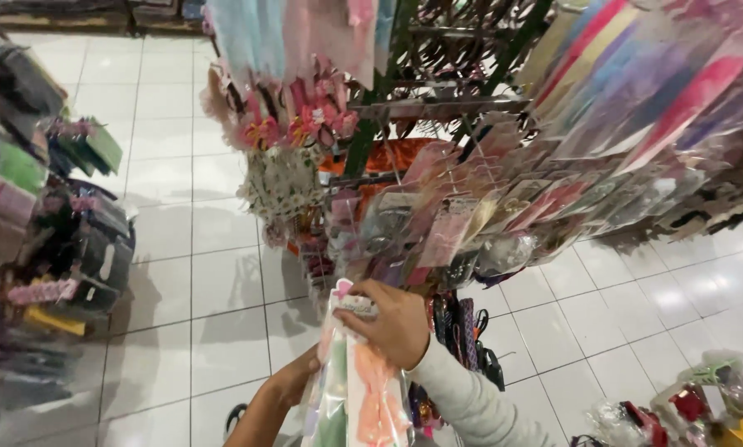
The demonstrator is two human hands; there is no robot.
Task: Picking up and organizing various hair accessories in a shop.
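My right hand (pixel 392 321), in a light grey sleeve, grips the top of a clear plastic packet (pixel 357 389) holding pale green and orange items with a pink card header. My left hand (pixel 293 381) holds the same packet from the left side, lower down. Both hands sit just below a hanging display rack (pixel 438 108) crowded with packaged hair accessories (pixel 438 219) in pink, red and clear wrapping. The packet's bottom is cut off by the frame edge.
A second rack of dark and coloured packaged goods (pixel 49 223) hangs at the left. White tiled floor (pixel 198 273) runs between the racks. More wrapped items (pixel 694 406) lie low at the right. Pink bows (pixel 305 124) hang at the top centre.
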